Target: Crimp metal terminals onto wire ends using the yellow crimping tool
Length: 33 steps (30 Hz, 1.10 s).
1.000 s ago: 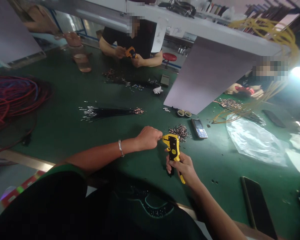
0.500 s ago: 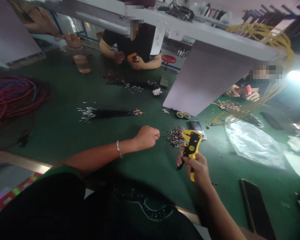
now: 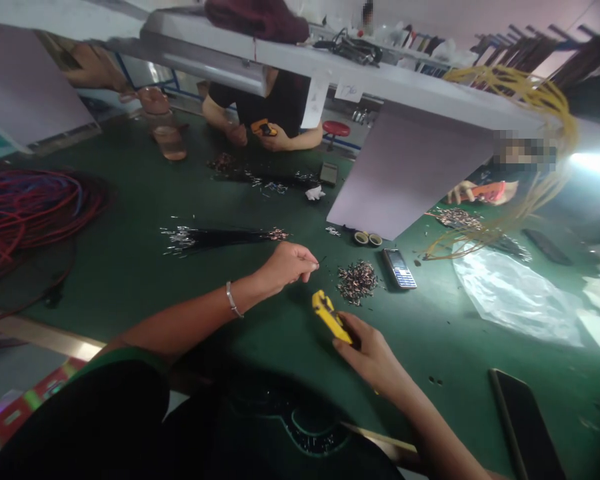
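My left hand (image 3: 291, 265) is closed in a pinch, with the short tip of a thin dark wire (image 3: 323, 259) poking out past the fingertips. Wrapped around a yellow-and-black wire stripper (image 3: 330, 319), my right hand (image 3: 373, 350) holds the tool tilted, its head toward the left hand. Between the hands and a little beyond lies a heap of small dark and coppery clippings (image 3: 357, 281). A bundle of black wires (image 3: 225, 236) rests past my left hand, silvery tips at the left and coppery ends at the right.
A keypad phone (image 3: 400, 269) lies right of the clippings, with tape rolls (image 3: 368, 239) behind. Red and blue cable coils (image 3: 35, 213) fill the left side. A clear plastic bag (image 3: 515, 293) and a dark smartphone (image 3: 525, 423) are on the right. Two co-workers sit across the table.
My right hand has moved left and turned the wire stripper, bringing its head from over the clippings to near my left hand. The left hand stays nearly in place, still pinching the wire.
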Available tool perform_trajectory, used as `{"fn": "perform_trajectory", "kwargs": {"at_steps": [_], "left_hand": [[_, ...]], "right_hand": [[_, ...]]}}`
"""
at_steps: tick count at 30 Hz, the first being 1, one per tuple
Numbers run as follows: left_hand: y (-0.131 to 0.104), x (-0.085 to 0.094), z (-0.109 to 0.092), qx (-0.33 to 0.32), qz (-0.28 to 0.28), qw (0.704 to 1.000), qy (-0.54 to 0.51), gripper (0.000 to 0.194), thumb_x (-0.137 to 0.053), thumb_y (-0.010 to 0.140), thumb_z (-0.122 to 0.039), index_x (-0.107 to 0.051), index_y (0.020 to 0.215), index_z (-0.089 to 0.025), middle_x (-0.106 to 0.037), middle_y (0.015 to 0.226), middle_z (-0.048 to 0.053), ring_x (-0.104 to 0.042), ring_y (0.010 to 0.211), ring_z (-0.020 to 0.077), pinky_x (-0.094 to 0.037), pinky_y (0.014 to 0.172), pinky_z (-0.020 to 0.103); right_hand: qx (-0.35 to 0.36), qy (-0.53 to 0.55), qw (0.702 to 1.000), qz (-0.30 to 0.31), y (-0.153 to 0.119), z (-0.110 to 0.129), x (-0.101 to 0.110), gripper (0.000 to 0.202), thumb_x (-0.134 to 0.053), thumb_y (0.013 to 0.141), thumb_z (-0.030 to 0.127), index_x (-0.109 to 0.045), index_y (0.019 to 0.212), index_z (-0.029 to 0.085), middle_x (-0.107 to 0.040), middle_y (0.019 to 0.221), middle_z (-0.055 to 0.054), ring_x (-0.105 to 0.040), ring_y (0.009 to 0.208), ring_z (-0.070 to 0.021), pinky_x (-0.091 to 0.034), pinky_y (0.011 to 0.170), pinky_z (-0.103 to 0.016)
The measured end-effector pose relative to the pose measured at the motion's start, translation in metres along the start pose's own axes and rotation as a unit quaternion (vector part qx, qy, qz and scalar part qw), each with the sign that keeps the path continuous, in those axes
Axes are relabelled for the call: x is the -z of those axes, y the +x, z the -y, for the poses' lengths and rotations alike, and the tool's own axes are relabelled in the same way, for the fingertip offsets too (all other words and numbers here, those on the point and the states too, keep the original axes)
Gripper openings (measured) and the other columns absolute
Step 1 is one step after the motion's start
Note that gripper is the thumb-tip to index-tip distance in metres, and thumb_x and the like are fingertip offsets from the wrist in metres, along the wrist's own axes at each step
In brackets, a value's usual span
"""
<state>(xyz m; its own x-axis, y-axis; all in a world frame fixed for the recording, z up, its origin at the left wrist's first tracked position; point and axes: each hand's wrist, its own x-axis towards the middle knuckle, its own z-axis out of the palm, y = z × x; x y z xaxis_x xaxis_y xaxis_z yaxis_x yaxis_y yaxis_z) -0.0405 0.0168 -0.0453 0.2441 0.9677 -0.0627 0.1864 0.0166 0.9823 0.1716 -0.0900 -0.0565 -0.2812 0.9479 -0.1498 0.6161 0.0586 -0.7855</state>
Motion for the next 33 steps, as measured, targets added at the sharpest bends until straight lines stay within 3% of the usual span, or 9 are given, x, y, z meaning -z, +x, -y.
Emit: {"fn": "perform_trajectory", "kwargs": {"at_steps": [3,6,9,12,16,21,26,33], "left_hand": [[-0.004,0.000,-0.002,-0.094,-0.032,0.991,0.090,0.014,-0.056,0.076,-0.018,-0.067,0.069,-0.013,-0.060,0.049,-0.002,-0.046,0.043,0.0065,-0.036,0.044,0.019],[-0.010,-0.003,-0.003,-0.232,-0.077,0.943,0.224,0.021,-0.052,0.081,-0.018,-0.067,0.068,-0.016,-0.065,0.059,0.000,-0.056,0.057,0.0102,-0.042,0.056,0.022],[-0.015,-0.006,-0.003,-0.330,-0.108,0.881,0.322,0.023,-0.048,0.085,-0.017,-0.067,0.071,-0.018,-0.067,0.065,0.001,-0.057,0.062,0.0116,-0.043,0.062,0.024],[-0.017,-0.009,0.000,-0.372,-0.114,0.848,0.360,0.023,-0.048,0.086,-0.015,-0.066,0.071,-0.018,-0.065,0.063,0.001,-0.056,0.060,0.0115,-0.043,0.061,0.024],[-0.020,-0.014,0.002,-0.404,-0.112,0.823,0.383,0.023,-0.048,0.085,-0.014,-0.063,0.069,-0.017,-0.061,0.058,0.001,-0.054,0.058,0.0118,-0.042,0.059,0.024],[-0.028,-0.017,0.001,-0.433,-0.088,0.790,0.425,0.023,-0.048,0.086,-0.013,-0.061,0.068,-0.016,-0.056,0.057,0.001,-0.049,0.057,0.0125,-0.039,0.056,0.026],[-0.033,-0.018,0.000,-0.459,-0.066,0.763,0.450,0.024,-0.046,0.086,-0.011,-0.060,0.067,-0.016,-0.055,0.059,0.001,-0.045,0.058,0.0137,-0.037,0.056,0.029],[-0.035,-0.021,0.001,-0.471,-0.061,0.750,0.461,0.025,-0.046,0.088,-0.012,-0.060,0.067,-0.016,-0.054,0.059,0.001,-0.043,0.058,0.0144,-0.036,0.056,0.030]], "right_hand": [[0.024,-0.156,0.987,-0.004,-0.001,0.004,-0.010,0.043,-0.063,0.070,0.023,-0.060,0.112,0.016,-0.067,0.097,-0.010,-0.062,0.079,-0.0247,-0.046,0.071,-0.035],[0.083,-0.260,0.962,-0.004,-0.002,0.007,-0.017,0.037,-0.063,0.072,0.024,-0.062,0.107,0.013,-0.067,0.095,-0.012,-0.061,0.086,-0.0284,-0.045,0.073,-0.037],[0.107,-0.283,0.953,0.016,-0.003,0.009,-0.017,0.029,-0.062,0.076,0.025,-0.064,0.103,0.013,-0.066,0.092,-0.012,-0.062,0.085,-0.0271,-0.046,0.071,-0.035],[0.123,-0.275,0.954,0.017,-0.002,0.009,-0.014,0.022,-0.060,0.079,0.025,-0.066,0.098,0.016,-0.067,0.087,-0.009,-0.063,0.081,-0.0238,-0.047,0.070,-0.032],[0.149,-0.180,0.970,-0.067,0.008,0.005,-0.006,0.018,-0.055,0.084,0.027,-0.067,0.093,0.017,-0.070,0.089,-0.009,-0.066,0.081,-0.0223,-0.051,0.075,-0.033],[0.084,0.061,0.981,-0.165,0.035,0.005,0.003,0.021,-0.062,0.079,0.034,-0.067,0.094,0.019,-0.071,0.081,-0.005,-0.068,0.071,-0.0190,-0.056,0.070,-0.032],[0.072,0.159,0.971,-0.163,0.049,0.011,0.003,0.019,-0.063,0.077,0.034,-0.069,0.088,0.018,-0.071,0.074,-0.003,-0.066,0.065,-0.0178,-0.055,0.065,-0.032],[0.077,0.267,0.951,-0.137,0.043,0.013,0.004,0.015,-0.071,0.072,0.029,-0.070,0.083,0.020,-0.069,0.068,-0.001,-0.064,0.060,-0.0157,-0.053,0.061,-0.029]]}}
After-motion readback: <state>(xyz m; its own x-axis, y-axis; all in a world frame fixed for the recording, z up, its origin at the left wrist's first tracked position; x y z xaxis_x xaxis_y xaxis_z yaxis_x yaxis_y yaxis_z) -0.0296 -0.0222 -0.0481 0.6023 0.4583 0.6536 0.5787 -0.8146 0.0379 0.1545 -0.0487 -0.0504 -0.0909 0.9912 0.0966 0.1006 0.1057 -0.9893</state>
